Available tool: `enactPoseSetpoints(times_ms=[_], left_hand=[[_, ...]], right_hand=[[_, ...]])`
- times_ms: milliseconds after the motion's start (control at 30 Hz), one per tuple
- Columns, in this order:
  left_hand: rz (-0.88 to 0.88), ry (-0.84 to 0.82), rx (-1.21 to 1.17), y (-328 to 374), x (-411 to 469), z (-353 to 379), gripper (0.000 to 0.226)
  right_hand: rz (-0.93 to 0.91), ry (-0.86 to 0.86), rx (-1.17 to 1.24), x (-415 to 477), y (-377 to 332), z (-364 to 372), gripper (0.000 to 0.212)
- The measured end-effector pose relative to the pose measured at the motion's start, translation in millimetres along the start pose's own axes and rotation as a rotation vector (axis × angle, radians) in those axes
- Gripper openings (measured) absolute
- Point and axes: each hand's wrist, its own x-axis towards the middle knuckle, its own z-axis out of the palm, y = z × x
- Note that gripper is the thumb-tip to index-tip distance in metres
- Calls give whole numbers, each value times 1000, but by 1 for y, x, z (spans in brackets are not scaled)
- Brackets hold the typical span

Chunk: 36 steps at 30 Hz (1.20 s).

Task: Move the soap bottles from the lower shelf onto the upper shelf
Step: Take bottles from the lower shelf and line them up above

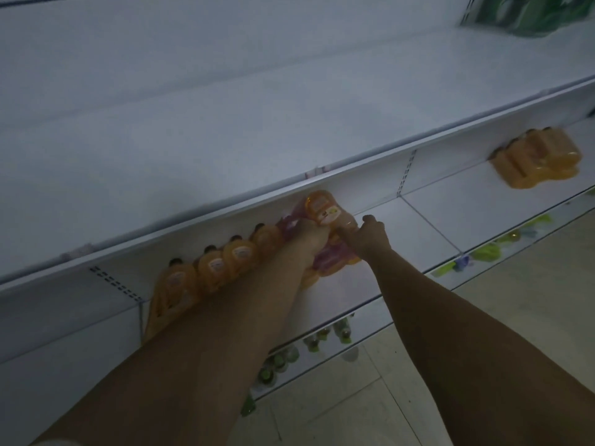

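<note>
soap bottles [322, 209]: orange, on lower shelf [418, 226], just under upper shelf [225, 123] lip
left hand [310, 235]: fingers wrapped round one bottle
right hand [370, 238]: fingers curled, pinching same bottle's neck
row [212, 268]: more bottles left of hands

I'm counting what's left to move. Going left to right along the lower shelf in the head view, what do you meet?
Row of orange soap bottles with dark caps → left hand and right hand on a wrapped pack of orange bottles → bare shelf → another wrapped pack of orange bottles, blurred.
</note>
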Motion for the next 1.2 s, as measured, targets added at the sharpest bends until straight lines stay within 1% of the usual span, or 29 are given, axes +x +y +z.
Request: enactPoseSetpoints(times_ms=[33,67,100,133,200,267,333,400,467,500,533,600,700,767,833,933,1033,1133,1200], left_hand=[[-18,22,-12,-23,49,9,88],[-5,51,-22,-43,89,18,96],[-11,67,-30,-58,121,23,96],[-23,94,-54,-56,120,24,89],[-44,123,-206,-35,82,21,64],[-41,121,-328,-7,28,20,41],[-28,107,-420,-2,2,21,31],[-11,97,-472,-3,-20,19,19],[-7,99,-512,-3,-47,12,16],[1,88,-547,-3,-62,6,17],[-4,67,-569,-5,-78,-2,21],[-23,22,-575,-13,-116,-25,27],[-23,-72,-597,-39,-169,-71,21],[-14,-62,-613,-61,-207,-108,20],[15,-10,-605,-87,-245,-139,23],[173,171,-530,-133,-317,-198,32],[297,359,-455,-173,-380,-255,41],[320,585,-424,-205,-429,-310,54],[333,727,-429,-218,-458,-345,57]], right_hand=[[-9,-18,-6,9,1,2,87],[-30,-33,-7,16,2,5,81],[-54,-42,-4,21,3,7,72],[-78,-50,3,26,4,9,62],[-106,-47,31,29,4,14,50],[-120,-14,64,28,2,16,51],[-111,2,97,23,3,16,54],[-118,-1,128,15,9,16,53],[-176,11,171,-4,14,14,45],[-208,17,207,-19,16,12,36],[-241,18,255,-39,17,11,28],[-256,20,356,-84,18,11,20],[-239,-71,432,-153,20,22,32],[-263,-151,421,-197,13,38,36],[-289,-217,413,-238,4,53,35],[-313,-423,386,-309,-19,86,39],[-421,-606,284,-371,-47,122,48],[-450,-744,302,-418,-88,157,52],[-449,-897,318,-448,-121,177,56]])
